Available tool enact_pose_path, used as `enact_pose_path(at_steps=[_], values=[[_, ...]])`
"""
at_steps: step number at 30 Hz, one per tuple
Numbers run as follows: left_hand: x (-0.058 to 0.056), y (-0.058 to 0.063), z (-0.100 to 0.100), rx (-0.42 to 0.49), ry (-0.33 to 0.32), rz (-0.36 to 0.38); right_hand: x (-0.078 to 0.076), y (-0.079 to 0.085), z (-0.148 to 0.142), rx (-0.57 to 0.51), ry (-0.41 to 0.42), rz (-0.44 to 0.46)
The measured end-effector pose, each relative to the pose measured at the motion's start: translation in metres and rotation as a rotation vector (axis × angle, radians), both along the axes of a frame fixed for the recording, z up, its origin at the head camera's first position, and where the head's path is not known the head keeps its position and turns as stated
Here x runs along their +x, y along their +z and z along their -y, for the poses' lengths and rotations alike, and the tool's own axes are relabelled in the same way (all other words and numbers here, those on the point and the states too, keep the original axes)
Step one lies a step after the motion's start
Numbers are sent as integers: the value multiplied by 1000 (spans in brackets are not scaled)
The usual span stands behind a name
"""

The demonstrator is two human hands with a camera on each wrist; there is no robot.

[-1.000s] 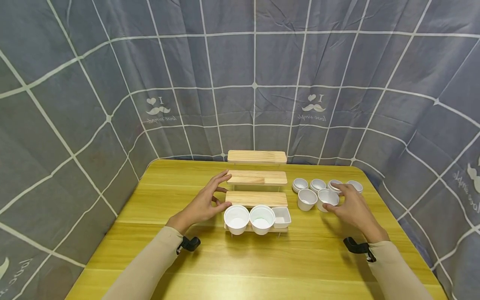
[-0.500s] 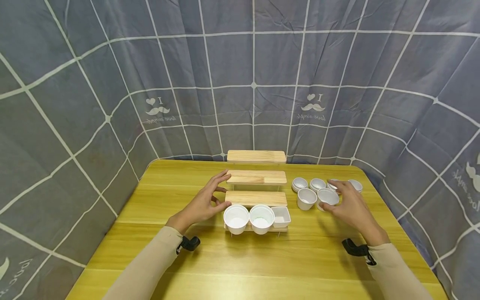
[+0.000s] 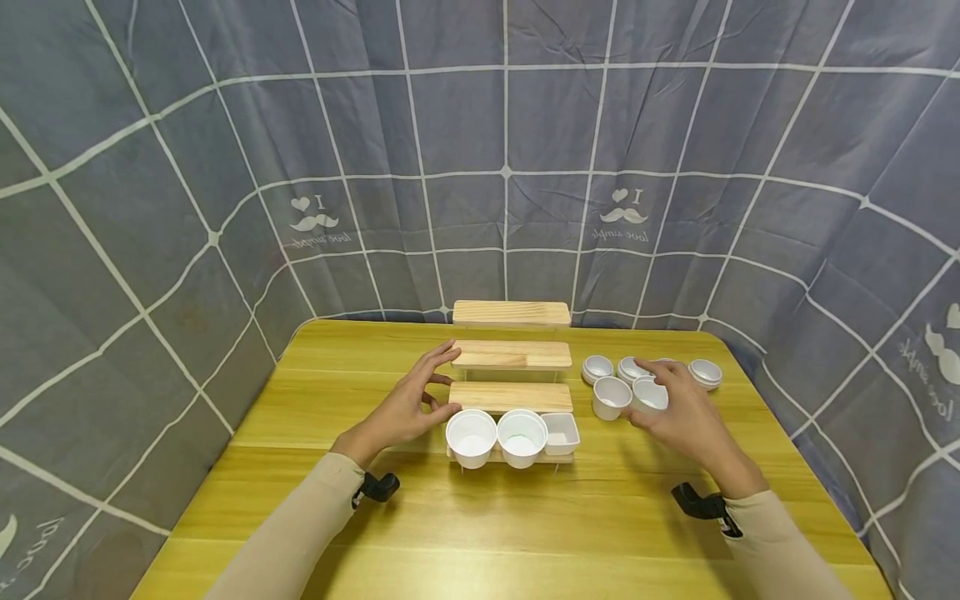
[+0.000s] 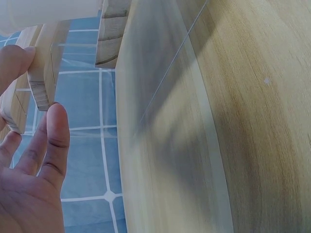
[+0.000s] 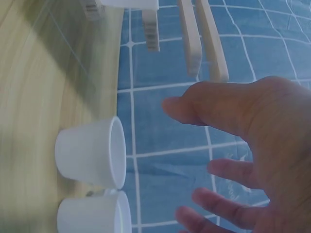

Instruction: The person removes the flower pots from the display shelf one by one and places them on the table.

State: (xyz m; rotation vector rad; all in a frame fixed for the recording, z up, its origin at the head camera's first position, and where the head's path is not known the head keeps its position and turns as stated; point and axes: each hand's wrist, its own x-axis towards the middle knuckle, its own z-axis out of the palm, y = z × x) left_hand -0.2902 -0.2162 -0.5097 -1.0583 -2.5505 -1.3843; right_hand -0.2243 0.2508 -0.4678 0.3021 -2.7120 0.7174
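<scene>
Hovering right fingers (image 5: 231,171) spread, empty, near cups (image 3: 611,397), left fingers (image 4: 57,132) spread against rack (image 3: 512,397), mirrored "love simple" curtain print (image 3: 313,223)

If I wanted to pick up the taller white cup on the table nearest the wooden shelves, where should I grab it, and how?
Probably take the cup by its near rim, from the front and above, thumb outside, finger inside: it stands upright, mouth open, its near side free, while the neighbouring cup crowds its right and small tubs sit behind.
</scene>
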Motion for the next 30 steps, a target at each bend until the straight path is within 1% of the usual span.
enact_pose_path(at_steps=[10, 30], values=[[2, 2, 0, 0, 1, -10, 7, -4, 14, -7, 55, -46], [1, -1, 0, 3, 3, -14, 20, -8, 41, 8, 123, 2]])
